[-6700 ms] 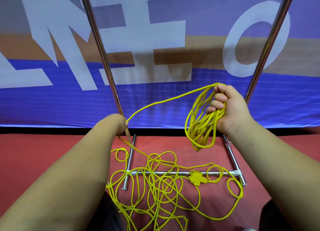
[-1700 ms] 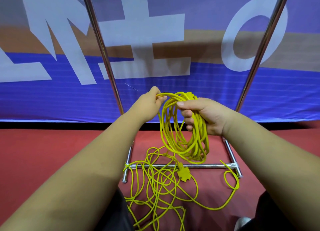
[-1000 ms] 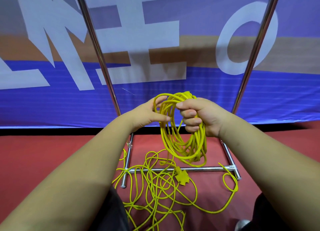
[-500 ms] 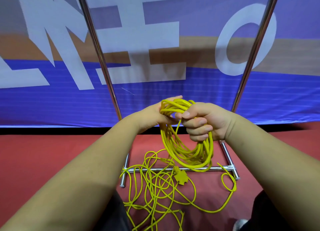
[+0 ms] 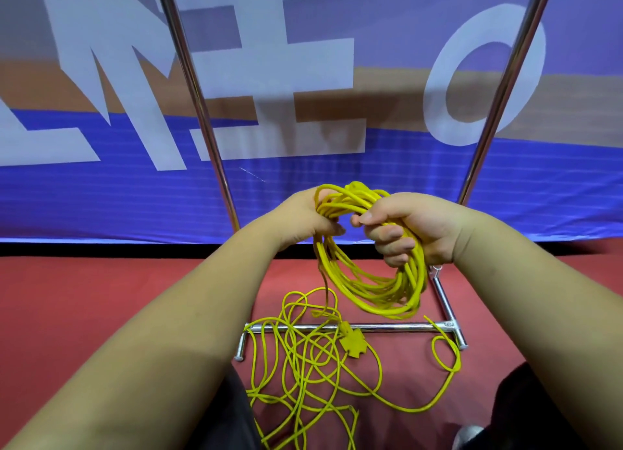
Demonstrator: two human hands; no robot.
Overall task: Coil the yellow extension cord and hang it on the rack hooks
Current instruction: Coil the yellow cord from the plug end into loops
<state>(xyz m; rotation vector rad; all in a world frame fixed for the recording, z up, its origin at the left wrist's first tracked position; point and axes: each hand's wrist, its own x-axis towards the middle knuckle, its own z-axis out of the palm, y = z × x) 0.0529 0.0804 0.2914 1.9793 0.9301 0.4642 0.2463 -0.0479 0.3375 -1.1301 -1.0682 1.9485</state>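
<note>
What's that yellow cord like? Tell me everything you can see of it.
The yellow cord is thin, smooth and looks plastic-coated. Part is gathered into round loops hanging from the right hand, which grips their top; the left hand pinches them alongside. The rest trails down into a loose tangle on the red floor, crossing the rack's bottom bar, by which its flat cross-shaped end piece lies.

The red floor fills the bottom half; loose yellow cord and shiny rack bars lie on it.
</note>
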